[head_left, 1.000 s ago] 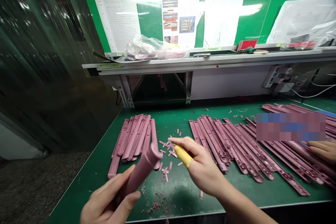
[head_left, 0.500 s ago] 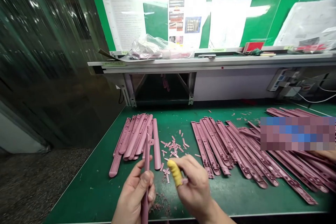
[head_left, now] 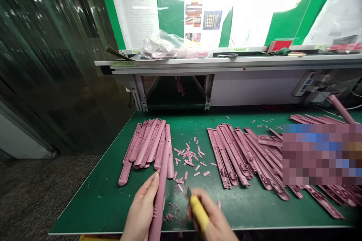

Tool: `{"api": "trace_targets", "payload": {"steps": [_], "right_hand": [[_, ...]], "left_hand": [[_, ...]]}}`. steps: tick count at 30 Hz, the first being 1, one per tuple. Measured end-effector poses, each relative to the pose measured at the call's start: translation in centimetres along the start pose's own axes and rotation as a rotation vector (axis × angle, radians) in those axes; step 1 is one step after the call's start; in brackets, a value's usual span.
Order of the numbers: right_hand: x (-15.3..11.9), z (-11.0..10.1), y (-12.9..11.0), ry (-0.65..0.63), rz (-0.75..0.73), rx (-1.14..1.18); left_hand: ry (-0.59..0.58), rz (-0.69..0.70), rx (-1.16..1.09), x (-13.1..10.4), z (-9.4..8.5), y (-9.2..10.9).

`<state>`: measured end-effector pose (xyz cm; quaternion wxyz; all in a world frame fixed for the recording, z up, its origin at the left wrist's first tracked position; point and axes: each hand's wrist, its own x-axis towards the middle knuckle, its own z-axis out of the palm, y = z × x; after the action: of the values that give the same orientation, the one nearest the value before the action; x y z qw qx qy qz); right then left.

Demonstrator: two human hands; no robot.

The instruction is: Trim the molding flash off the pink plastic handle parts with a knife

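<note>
My left hand [head_left: 143, 207] is closed round a long pink plastic strip [head_left: 163, 180], its smooth rounded side towards me and several small ridges near the lower end. To its right, my right hand [head_left: 210, 216] is curled and blurred by motion, with a yellow wrapping [head_left: 199, 212] over a finger. A thin dark blade [head_left: 188, 192] juts from its grip, apparently a small knife; its handle is hidden. The blade is apart from the strip. Small pink offcuts [head_left: 189, 154] lie scattered beyond my hands, and fine pink shavings [head_left: 171, 214] lie between them.
Pink strips are piled at the left [head_left: 145, 143], and a larger spread of strips [head_left: 240, 154] covers the right. A blurred-out patch hides part of the far right, where one strip [head_left: 341, 109] stands raised. A shelf [head_left: 198, 64] with plastic bags crosses the back.
The strip in my left hand has turned from its narrow edge to its broad rounded side. My right hand has moved lower, and more offcuts lie on the table. A strip has risen at far right.
</note>
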<state>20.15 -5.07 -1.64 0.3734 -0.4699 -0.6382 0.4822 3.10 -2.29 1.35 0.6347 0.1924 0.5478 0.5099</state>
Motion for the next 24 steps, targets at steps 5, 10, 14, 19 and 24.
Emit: {"api": "trace_targets", "payload": {"steps": [5,10,14,19,24], "right_hand": [[6.8,-3.8,-3.4,0.208,-0.412,-0.682],[8.9,-4.5,-5.0,0.194,-0.467,-1.069],[8.6,-4.5,-5.0,0.173,-0.457,-1.093],[7.1,-2.8,-4.2,0.142,-0.474,-1.076],[1.4,2.4,-1.8,-0.039,-0.553,-0.900]], "left_hand": [[-0.086,0.015,0.000,-1.2,1.2,-0.2],[-0.170,-0.008,-0.010,-1.9,1.5,0.0],[-0.233,0.009,-0.038,-2.1,1.2,0.0],[-0.182,0.079,-0.045,-1.4,1.4,0.0],[-0.125,0.140,-0.052,0.9,1.8,1.6]]}}
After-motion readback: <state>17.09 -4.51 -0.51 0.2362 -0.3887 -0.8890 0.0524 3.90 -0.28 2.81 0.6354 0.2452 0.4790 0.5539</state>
